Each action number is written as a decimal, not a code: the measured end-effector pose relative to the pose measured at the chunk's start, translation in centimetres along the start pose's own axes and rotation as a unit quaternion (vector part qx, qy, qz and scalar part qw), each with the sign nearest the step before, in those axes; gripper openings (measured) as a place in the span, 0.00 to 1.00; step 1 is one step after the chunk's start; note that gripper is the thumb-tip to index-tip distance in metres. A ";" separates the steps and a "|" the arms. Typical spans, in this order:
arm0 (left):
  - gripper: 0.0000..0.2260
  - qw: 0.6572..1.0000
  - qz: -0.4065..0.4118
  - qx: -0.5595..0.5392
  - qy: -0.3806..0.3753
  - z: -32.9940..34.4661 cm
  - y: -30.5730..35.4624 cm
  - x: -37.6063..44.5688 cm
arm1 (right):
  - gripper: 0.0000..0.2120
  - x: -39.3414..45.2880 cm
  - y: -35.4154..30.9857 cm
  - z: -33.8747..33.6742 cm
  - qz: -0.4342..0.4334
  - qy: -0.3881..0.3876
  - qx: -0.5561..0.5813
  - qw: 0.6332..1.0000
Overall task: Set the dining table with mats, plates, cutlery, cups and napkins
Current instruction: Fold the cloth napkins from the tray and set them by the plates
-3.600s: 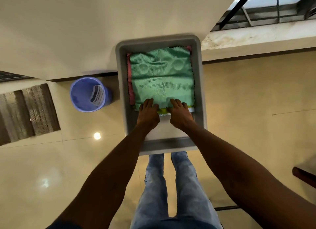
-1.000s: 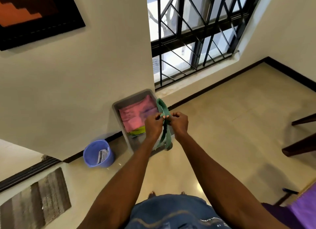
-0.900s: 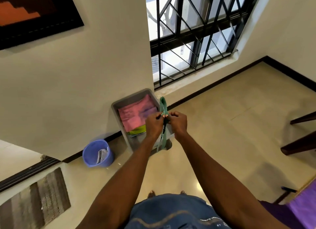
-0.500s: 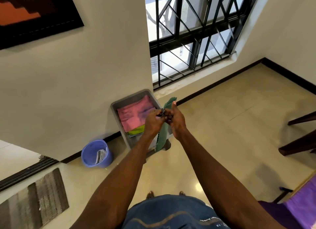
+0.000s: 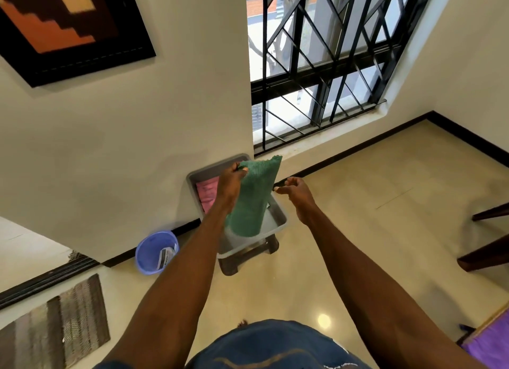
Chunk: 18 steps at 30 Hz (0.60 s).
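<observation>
**Green cloth held up over the grey tub**

The left hand point(image 5: 230, 182) pinches the top edge of a green napkin point(image 5: 253, 198), which hangs down in front of the grey tub point(image 5: 278, 215) by the far wall. The right hand point(image 5: 296, 193) is just to the right of the cloth, fingers curled, pinching something small and dark; what it is cannot be made out. A pink cloth point(image 5: 206, 193) lies in the tub. A blue bin point(image 5: 155, 251) stands on the floor to the left.
</observation>
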<state>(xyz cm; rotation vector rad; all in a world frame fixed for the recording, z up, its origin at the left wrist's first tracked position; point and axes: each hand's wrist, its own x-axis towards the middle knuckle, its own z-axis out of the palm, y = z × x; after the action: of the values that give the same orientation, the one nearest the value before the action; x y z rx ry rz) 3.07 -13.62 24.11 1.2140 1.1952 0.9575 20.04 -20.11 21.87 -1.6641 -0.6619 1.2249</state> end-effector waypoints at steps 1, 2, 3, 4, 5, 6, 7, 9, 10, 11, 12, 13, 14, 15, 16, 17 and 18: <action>0.07 1.000 0.002 -0.015 0.000 -0.6 0.5 0.4 | 0.26 0.3 -0.3 0.1 0.001 -0.023 -0.004 1.000; 0.08 1.000 0.004 -0.031 0.000 -1.1 0.9 0.7 | 0.28 0.5 -0.6 0.4 0.000 -0.047 -0.004 0.999; 0.08 0.999 0.007 -0.049 0.002 -1.6 1.4 1.0 | 0.28 0.4 -1.1 0.7 -0.004 -0.075 0.001 0.997; 0.08 0.998 0.011 -0.066 0.004 -2.1 1.9 1.2 | 0.26 0.3 -1.6 1.0 -0.014 -0.103 0.004 0.995; 0.08 0.997 0.015 -0.075 0.005 -2.5 2.3 1.3 | 0.21 0.2 -2.1 1.4 -0.026 -0.127 0.002 0.992; 0.09 0.997 0.022 -0.075 0.009 -3.0 2.8 1.4 | 0.17 0.0 -2.7 1.8 -0.038 -0.142 -0.004 0.989; 0.10 0.997 0.031 -0.067 0.021 -3.5 3.2 1.6 | 0.14 -0.3 -3.3 2.2 -0.048 -0.146 -0.007 0.988; 0.10 0.996 0.047 -0.050 0.055 -4.6 3.6 2.0 | 0.10 -0.6 -4.2 3.0 -0.068 -0.132 0.001 0.989; 0.09 0.995 0.055 -0.046 0.070 -5.2 3.7 2.2 | 0.09 -0.5 -4.4 3.4 -0.076 -0.125 0.008 0.989; 0.07 0.994 0.062 -0.039 0.083 -5.8 3.7 2.5 | 0.07 -0.3 -4.5 3.8 -0.084 -0.123 0.015 0.989; 0.05 0.993 0.061 -0.038 0.090 -6.3 3.7 2.8 | 0.07 -0.2 -4.7 4.1 -0.087 -0.122 0.026 0.988; 0.05 0.994 0.047 -0.046 0.089 -6.8 3.7 3.0 | 0.07 0.0 -4.9 4.4 -0.085 -0.120 0.037 0.988; 0.07 0.994 0.024 -0.062 0.081 -7.2 3.7 3.2 | 0.07 0.1 -5.1 4.7 -0.083 -0.114 0.049 0.989; 0.10 0.994 -0.002 -0.080 0.071 -7.5 3.9 3.1 | 0.07 0.2 -5.4 4.9 -0.082 -0.109 0.059 0.989; 0.14 0.993 -0.027 -0.095 0.060 -7.5 4.0 2.9 | 0.07 0.3 -5.6 5.1 -0.083 -0.101 0.070 0.989; 0.17 0.993 -0.046 -0.100 0.045 -7.5 3.9 2.6 | 0.05 0.3 -5.8 5.2 -0.083 -0.093 0.080 0.989; 0.20 0.993 -0.058 -0.100 0.028 -7.4 3.6 2.5 | 0.04 0.3 -5.9 5.2 -0.082 -0.087 0.091 0.989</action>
<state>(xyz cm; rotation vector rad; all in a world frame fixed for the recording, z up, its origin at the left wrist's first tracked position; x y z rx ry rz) -3.59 -9.51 27.60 0.9543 1.1716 1.0037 15.91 -15.49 26.73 -1.3357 -0.7544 1.2794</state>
